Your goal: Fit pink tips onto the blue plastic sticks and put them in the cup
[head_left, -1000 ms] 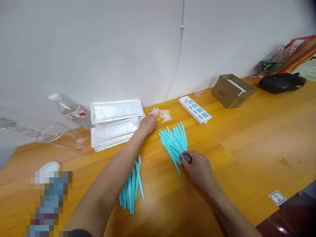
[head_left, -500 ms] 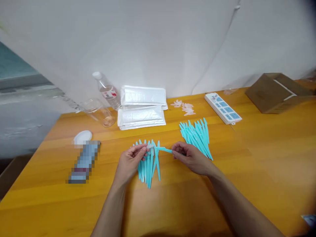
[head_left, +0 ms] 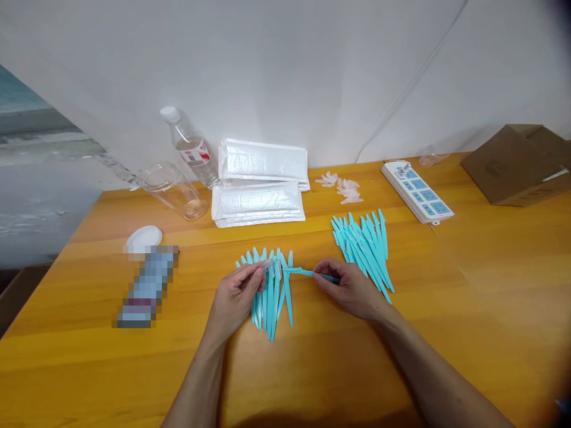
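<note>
My right hand [head_left: 350, 289] pinches a thin turquoise plastic stick [head_left: 303, 272], held level and pointing left. My left hand [head_left: 236, 296] holds a small translucent pale cap [head_left: 269, 263] at its fingertips, just left of the stick's tip. Under my left hand lies a fanned pile of turquoise sticks [head_left: 272, 291]. A second pile of the same sticks [head_left: 366, 244] lies right of my right hand. A small heap of pale pink caps [head_left: 342, 186] sits near the wall.
White bubble mailers [head_left: 261, 184] are stacked at the back of the orange wooden table [head_left: 468, 285]. A water bottle [head_left: 190, 145], a clear cup on its side [head_left: 173, 190], a white lid [head_left: 143, 238], a power strip [head_left: 417, 191] and a cardboard box [head_left: 520, 163] are also present.
My left hand came back from the pink caps holding one cap; my right hand lifted one stick from the right pile. Both now meet over the left pile. The view swung left.
</note>
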`<state>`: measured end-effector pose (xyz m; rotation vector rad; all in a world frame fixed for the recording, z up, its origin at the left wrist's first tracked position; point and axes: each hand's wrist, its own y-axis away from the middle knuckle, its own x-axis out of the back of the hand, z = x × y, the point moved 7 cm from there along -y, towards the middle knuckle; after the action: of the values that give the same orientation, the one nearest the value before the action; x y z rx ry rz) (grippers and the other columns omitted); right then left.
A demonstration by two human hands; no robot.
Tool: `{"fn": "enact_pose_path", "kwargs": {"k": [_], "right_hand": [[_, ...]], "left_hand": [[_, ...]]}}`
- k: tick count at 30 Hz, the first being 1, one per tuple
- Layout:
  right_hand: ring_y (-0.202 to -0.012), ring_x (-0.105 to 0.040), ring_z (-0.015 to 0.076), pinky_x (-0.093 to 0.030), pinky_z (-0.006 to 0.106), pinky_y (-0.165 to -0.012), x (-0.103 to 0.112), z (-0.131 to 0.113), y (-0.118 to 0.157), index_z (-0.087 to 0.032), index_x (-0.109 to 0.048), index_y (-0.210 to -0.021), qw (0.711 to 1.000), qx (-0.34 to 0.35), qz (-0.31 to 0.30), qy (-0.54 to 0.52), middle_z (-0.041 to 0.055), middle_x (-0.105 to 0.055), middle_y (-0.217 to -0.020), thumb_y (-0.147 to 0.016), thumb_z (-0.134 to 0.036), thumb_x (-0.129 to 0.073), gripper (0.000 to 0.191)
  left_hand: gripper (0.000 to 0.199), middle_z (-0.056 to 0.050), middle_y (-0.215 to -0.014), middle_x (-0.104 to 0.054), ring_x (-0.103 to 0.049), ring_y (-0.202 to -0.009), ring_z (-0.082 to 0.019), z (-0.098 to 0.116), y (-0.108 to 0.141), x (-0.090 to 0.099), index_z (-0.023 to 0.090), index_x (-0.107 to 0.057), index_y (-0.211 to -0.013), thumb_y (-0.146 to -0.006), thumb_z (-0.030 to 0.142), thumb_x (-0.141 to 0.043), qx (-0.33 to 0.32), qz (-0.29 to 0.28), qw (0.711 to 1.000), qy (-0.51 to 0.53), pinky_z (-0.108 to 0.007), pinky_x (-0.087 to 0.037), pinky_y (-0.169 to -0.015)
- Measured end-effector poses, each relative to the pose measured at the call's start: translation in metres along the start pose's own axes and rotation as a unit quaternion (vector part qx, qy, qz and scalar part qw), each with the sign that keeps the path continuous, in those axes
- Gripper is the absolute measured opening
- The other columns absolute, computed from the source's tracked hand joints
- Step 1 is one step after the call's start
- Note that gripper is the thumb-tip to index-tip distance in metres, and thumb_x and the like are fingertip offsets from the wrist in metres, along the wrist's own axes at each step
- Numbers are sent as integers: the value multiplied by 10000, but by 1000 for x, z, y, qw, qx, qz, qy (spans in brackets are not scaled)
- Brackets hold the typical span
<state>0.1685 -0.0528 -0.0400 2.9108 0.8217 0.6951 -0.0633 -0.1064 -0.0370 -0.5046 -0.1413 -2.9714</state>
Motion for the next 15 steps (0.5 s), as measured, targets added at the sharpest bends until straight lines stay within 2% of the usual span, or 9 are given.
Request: {"fn": "enact_pose_path", "kwargs": {"k": [2,5,7,12,15], "right_hand": [[-723,-600,155,-452,259,-653,-1,-1,0,-193,-643,-915,1000,2,-7,6,14,-690,-808,-929,-387,-517,232],[-730,-609,157,-459,264,-664,-2,-3,2,-191,-654,-922,1000,3,-18,9,17,-707,-820,-929,-369,-515,225],[-725,-613,157,-462,265,-664,-3,-5,3,-191,-660,-920,1000,3,-26,10,16,-711,-816,-926,-358,-516,221],[-722,-610,155,-457,264,-660,-7,-9,5,-192,-670,-898,999,9,-47,17,14,-711,-811,-921,-342,-520,213],[-723,-607,153,-453,260,-659,-6,-8,5,-194,-666,-896,999,9,-45,13,10,-706,-807,-926,-336,-517,208]], "left_hand": [[341,-42,-862,-711,-634,-746,-156,2,1,-4,214,-724,-1165,-942,409,-556,-4,-16,1000,-24,-270,-517,-696],[315,-60,-1045,-728,-663,-932,-193,8,3,-13,229,-727,-1146,-962,383,-523,-28,-51,997,-53,-301,-519,-832],[318,-62,-1076,-723,-659,-971,-200,12,5,-19,230,-722,-1150,-973,373,-501,-39,-70,995,-66,-308,-510,-867],[339,-52,-975,-725,-656,-862,-184,14,8,-29,227,-706,-1185,-977,377,-484,-39,-114,990,-73,-292,-514,-798],[318,-52,-1004,-724,-655,-900,-188,12,7,-19,228,-722,-1138,-969,380,-500,-23,-94,994,-57,-276,-509,-778]]}}
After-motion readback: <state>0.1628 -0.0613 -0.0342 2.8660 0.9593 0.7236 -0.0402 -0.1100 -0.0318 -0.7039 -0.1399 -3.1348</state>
